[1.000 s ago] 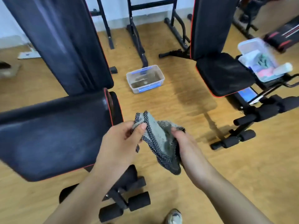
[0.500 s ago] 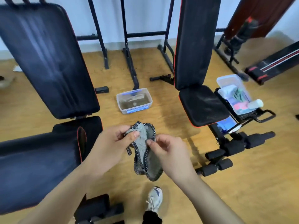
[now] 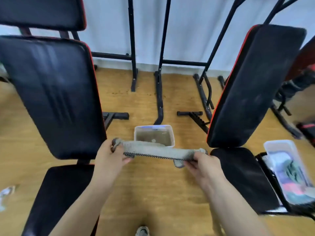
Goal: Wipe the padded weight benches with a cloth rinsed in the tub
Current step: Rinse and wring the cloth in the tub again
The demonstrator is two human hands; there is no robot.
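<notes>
Held well apart, the left hand (image 3: 110, 157) and right hand (image 3: 202, 165) each grip one end of the grey cloth (image 3: 158, 151), stretched between them across the near rim of the tub (image 3: 172, 137) on the floor (image 3: 150, 193).

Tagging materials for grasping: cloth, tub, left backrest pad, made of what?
Cloth: soft grey textile, possibly microfibre, with a black-and-white mesh edge. Tub: translucent plastic; murky water shows through. Left backrest pad: probably vinyl; black sheen, red piping.
</notes>
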